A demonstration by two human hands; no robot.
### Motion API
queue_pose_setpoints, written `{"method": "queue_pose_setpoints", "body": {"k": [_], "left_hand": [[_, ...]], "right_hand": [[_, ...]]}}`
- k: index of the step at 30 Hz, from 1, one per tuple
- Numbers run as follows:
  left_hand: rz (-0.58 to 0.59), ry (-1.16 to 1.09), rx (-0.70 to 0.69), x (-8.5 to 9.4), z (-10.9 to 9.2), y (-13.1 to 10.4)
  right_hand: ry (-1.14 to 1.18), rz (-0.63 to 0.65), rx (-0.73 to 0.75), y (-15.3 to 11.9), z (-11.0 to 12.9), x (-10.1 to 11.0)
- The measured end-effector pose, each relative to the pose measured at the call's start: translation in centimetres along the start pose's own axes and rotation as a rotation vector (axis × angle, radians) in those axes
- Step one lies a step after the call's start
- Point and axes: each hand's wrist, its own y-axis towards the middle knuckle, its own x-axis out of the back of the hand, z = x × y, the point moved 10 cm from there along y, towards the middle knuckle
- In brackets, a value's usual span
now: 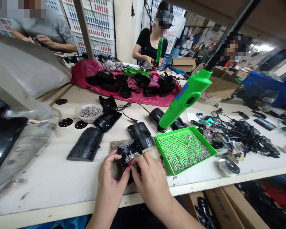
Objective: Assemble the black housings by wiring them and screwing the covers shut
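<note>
Near the table's front edge, my left hand [113,176] grips the left side of a black plastic housing [121,154], its thumb at the near edge. A clear round part shows at the housing's far end, and thin red wires [128,163] run out of its middle. The fingers of my right hand [150,175] are pinched together at these wires, hiding part of the housing. Just behind stands a slotted black casing [141,135], touching or very close to the housing. Both rest over a worn pad [113,146].
A green screwdriver [186,98] hangs over a green tray [163,156] of screws. Left are a bowl [89,120] of small metal parts and a black shell [85,144]. Tangled cables [248,136] lie right. Co-workers sit across the table, near a pink sheet [78,76].
</note>
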Motion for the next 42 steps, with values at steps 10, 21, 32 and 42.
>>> {"method": "queue_pose_setpoints", "body": {"k": [10, 21, 32, 42], "left_hand": [[0.022, 0.13, -0.114, 0.0, -1.8, 0.1], [-0.002, 0.122, -0.128, 0.2, -2.0, -0.1], [-0.041, 0.304, -0.397, 0.5, -5.1, -1.0], [-0.04, 0.329, -0.5, 0.2, -5.8, -1.4]], "right_hand": [[0.011, -0.012, -0.077, -0.1, -1.2, 0.0], [0.066, -0.044, -0.07, -0.2, -1.0, 0.2], [0.197, -0.061, -0.09, -0.6, -1.9, 0.6], [0.231, -0.036, -0.095, -0.4, -1.9, 0.7]]}}
